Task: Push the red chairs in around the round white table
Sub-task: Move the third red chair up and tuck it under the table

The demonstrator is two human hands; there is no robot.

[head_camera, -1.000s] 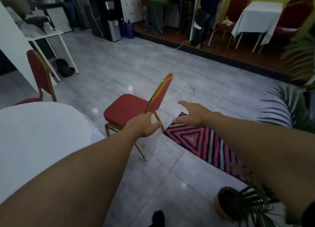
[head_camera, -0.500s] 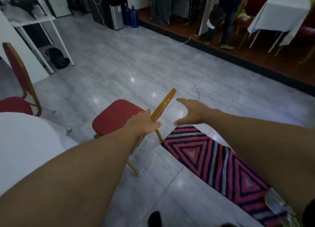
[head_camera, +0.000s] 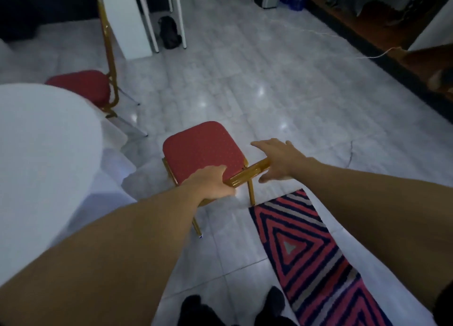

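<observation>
**Hands on the near chair's top rail**

The left hand wraps the red chair backrest's gold rail, fingers hidden behind it. The right hand rests at the rail's end, fingers spread. The round white worktop, cut off left, stands just beside. A second chair sits farther left, its back blurred.

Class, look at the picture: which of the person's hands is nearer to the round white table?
Left. The left hand grips the near red chair's gold backrest on the side facing the round white table; the right hand is open at the backrest's far end.
</observation>
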